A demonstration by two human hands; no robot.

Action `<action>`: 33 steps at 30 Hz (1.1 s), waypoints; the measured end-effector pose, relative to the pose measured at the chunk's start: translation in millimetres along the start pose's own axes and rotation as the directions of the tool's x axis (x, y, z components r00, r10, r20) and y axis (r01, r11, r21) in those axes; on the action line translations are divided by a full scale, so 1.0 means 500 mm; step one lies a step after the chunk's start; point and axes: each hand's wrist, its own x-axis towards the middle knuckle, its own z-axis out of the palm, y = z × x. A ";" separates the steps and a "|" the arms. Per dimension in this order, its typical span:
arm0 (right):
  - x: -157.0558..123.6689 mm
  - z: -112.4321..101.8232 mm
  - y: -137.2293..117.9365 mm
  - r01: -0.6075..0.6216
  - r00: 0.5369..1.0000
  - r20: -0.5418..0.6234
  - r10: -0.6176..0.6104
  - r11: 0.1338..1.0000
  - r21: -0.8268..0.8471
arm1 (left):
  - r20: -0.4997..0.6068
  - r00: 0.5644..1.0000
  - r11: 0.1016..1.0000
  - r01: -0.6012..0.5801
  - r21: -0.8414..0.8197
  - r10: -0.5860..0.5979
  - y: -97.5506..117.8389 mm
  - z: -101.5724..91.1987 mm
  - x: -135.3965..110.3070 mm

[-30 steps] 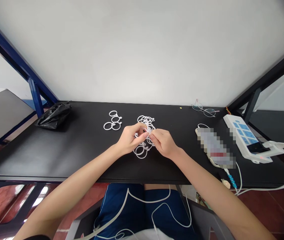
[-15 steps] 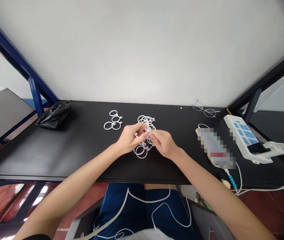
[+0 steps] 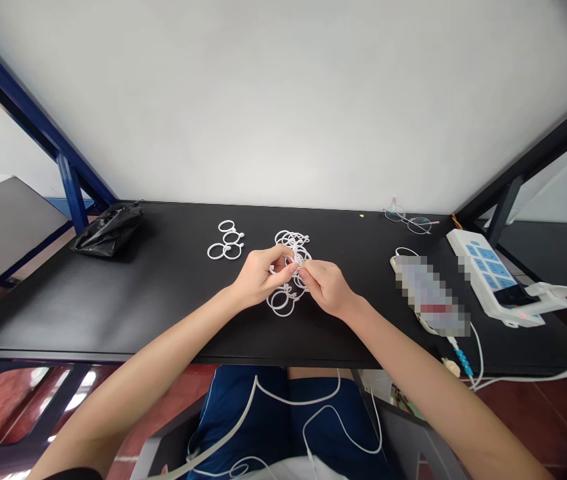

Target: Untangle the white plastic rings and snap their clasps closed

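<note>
Above a pile of white curtain rings [image 3: 292,239] on the black desk, my two hands meet fingertip to fingertip. My left hand [image 3: 262,275] is closed in a pinch, thumb against fingers, on a white ring [image 3: 272,269] that is partly hidden by them. Touching the same spot from the other side, my right hand [image 3: 330,285] has thumb and forefinger pressed together on the ring's edge. More loose rings [image 3: 280,304] lie just below the fingers. A separate small group of rings [image 3: 232,251], each with a small eyelet, rests to the left.
A crumpled black plastic bag [image 3: 108,230] lies at the desk's left end. To the right are eyeglasses [image 3: 419,225], a phone [image 3: 430,297] with a cable, and a white power strip [image 3: 488,270] with a plugged-in charger. A pale wall stands behind the black desk [image 3: 163,293].
</note>
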 end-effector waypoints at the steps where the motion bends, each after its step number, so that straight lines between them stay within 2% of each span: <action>1: 0.000 0.000 0.000 0.000 1.000 0.001 0.000 1.000 0.001 | 0.001 1.000 1.000 0.000 0.001 0.000 0.000 0.000 0.000; 12: 0.002 0.003 -0.004 -0.030 1.000 0.009 0.030 1.000 -0.004 | 0.004 1.000 0.999 -0.030 0.038 0.030 -0.007 0.001 0.001; 14: 0.002 0.004 -0.008 -0.075 0.997 -0.009 0.075 0.997 0.003 | 0.027 0.999 0.992 -0.047 0.114 0.045 -0.018 -0.008 0.004; 16: 0.003 0.002 -0.010 -0.145 0.987 -0.068 0.147 0.989 0.022 | 0.048 0.998 0.962 -0.054 0.269 0.043 -0.037 -0.032 0.011; 18: 0.004 -0.001 -0.009 -0.208 0.964 -0.163 0.212 0.977 0.045 | -0.020 1.000 0.891 0.016 0.453 -0.009 -0.062 -0.068 0.019; 19: 0.005 -0.003 -0.008 -0.229 0.949 -0.211 0.235 0.972 0.052 | -0.122 0.991 0.857 0.101 0.505 -0.045 -0.075 -0.088 0.022; 22: 0.008 -0.007 -0.004 -0.270 0.907 -0.323 0.269 0.962 0.045 | -0.330 0.937 0.743 0.302 0.597 -0.116 -0.112 -0.144 0.025; 24: 0.009 -0.008 -0.002 -0.296 0.886 -0.365 0.287 0.955 0.032 | -0.375 0.908 0.663 0.397 0.635 -0.185 -0.130 -0.165 0.022; 27: 0.011 -0.006 -0.001 -0.322 0.869 -0.388 0.307 0.946 0.028 | -0.331 0.900 0.617 0.434 0.656 -0.282 -0.149 -0.173 0.014; 33: 0.013 -0.005 0.001 -0.338 0.862 -0.396 0.317 0.941 0.019 | -0.202 0.910 0.582 0.390 0.714 -0.362 -0.165 -0.160 0.010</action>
